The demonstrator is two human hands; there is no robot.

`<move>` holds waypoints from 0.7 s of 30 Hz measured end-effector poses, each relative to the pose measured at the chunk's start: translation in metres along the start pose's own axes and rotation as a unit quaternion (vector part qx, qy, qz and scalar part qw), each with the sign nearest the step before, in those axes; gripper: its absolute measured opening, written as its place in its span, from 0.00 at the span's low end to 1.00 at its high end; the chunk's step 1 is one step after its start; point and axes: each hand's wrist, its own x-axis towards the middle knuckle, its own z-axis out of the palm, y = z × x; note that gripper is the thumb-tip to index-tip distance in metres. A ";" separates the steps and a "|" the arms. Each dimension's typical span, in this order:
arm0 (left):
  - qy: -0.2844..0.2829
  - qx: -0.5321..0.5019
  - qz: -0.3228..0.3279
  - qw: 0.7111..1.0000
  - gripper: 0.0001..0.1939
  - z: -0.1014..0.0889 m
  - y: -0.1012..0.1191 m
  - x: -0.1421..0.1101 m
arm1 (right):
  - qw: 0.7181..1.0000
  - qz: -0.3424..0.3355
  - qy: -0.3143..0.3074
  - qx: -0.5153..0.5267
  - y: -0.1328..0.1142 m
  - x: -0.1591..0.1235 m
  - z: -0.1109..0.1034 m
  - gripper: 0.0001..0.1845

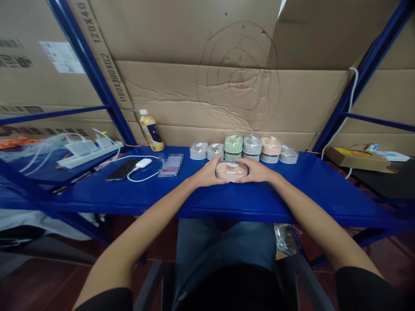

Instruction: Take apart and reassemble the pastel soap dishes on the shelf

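Between my two hands is a pink oval container (231,171) with a clear top and a small round label. My left hand (210,172) wraps round its left side, and my right hand (254,171) round its right side. It is low over the blue table or resting on it; I cannot tell which. Just behind stands a row of similar containers: grey ones (199,150) at the left, a green stack (234,146), a grey stack (252,146), a pink stack (271,148) and a single grey one (288,153) at the right end.
Left on the blue table (201,203) lie a phone (122,170), a white charger (143,163) with its cable and a blurred packet (170,165). A yellow bottle (151,130) stands behind them. A power strip (90,154) is further left, an opened carton (359,160) at right. Cardboard backs the table.
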 end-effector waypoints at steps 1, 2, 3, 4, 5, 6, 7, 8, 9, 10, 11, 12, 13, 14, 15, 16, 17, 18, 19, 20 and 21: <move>0.000 0.001 0.001 1.000 0.63 -0.001 0.000 0.000 | 1.000 0.002 -0.001 0.003 -0.001 0.000 -0.001 0.52; -0.002 0.003 0.004 1.000 0.62 -0.001 0.001 0.000 | 1.000 0.005 -0.003 0.004 -0.003 0.000 -0.002 0.53; -0.004 0.005 0.007 1.000 0.61 -0.002 0.002 0.000 | 1.000 0.010 -0.006 0.003 -0.005 0.000 -0.003 0.53; -0.007 0.005 0.010 1.000 0.60 -0.002 0.002 0.000 | 1.000 0.015 -0.012 -0.001 -0.007 -0.001 -0.005 0.54; -0.007 0.001 0.011 1.000 0.60 -0.002 0.003 -0.001 | 1.000 0.021 -0.020 -0.006 -0.009 -0.003 -0.008 0.55; -0.006 -0.006 0.010 1.000 0.58 -0.003 0.003 -0.001 | 0.999 0.028 -0.028 -0.011 -0.011 -0.005 -0.011 0.55; -0.005 -0.015 0.006 1.000 0.57 -0.003 0.004 -0.001 | 0.999 0.034 -0.038 -0.014 -0.013 -0.010 -0.015 0.54; -0.002 -0.024 0.002 1.000 0.54 -0.004 0.004 -0.002 | 0.998 0.038 -0.047 -0.015 -0.014 -0.016 -0.020 0.54; 0.002 -0.033 -0.002 0.999 0.52 -0.004 0.004 -0.002 | 0.997 0.043 -0.055 -0.015 -0.015 -0.024 -0.024 0.53; 0.007 -0.038 -0.006 0.999 0.49 -0.005 0.004 -0.002 | 0.997 0.050 -0.058 -0.015 -0.016 -0.036 -0.030 0.53; 0.008 -0.039 -0.007 0.999 0.48 -0.005 0.005 -0.003 | 0.996 0.057 -0.063 -0.016 -0.016 -0.049 -0.035 0.54; 0.008 -0.036 -0.009 0.999 0.47 -0.005 0.005 -0.003 | 0.996 0.072 -0.055 -0.018 -0.015 -0.066 -0.041 0.54; 0.005 -0.031 -0.011 0.999 0.46 -0.006 0.006 -0.003 | 0.994 0.093 -0.046 -0.025 -0.012 -0.084 -0.047 0.54; 0.002 -0.023 -0.013 1.000 0.45 -0.006 0.006 -0.004 | 0.993 0.111 -0.038 -0.033 -0.008 -0.103 -0.053 0.55; -0.002 -0.013 -0.015 1.000 0.44 -0.006 0.007 -0.004 | 0.990 0.128 -0.030 -0.040 -0.002 -0.124 -0.059 0.55; -0.005 -0.004 -0.016 1.000 0.43 -0.006 0.007 -0.003 | 0.988 0.146 -0.022 -0.045 0.006 -0.144 -0.067 0.54; -0.007 0.003 -0.017 1.000 0.42 -0.006 0.008 -0.003 | 0.984 0.171 -0.011 -0.055 0.015 -0.164 -0.074 0.53; -0.009 0.009 -0.017 1.000 0.41 -0.006 0.008 -0.003 | 0.977 0.200 0.008 -0.070 0.026 -0.182 -0.082 0.53; -0.010 0.013 -0.017 1.000 0.40 -0.005 0.008 -0.003 | 0.969 0.232 0.022 -0.084 0.039 -0.198 -0.091 0.52; -0.009 0.016 -0.016 1.000 0.39 -0.005 0.008 -0.002 | 0.958 0.266 0.042 -0.098 0.052 -0.210 -0.099 0.51; -0.008 0.018 -0.016 1.000 0.39 -0.004 0.008 -0.002 | 0.944 0.305 0.059 -0.114 0.066 -0.219 -0.108 0.50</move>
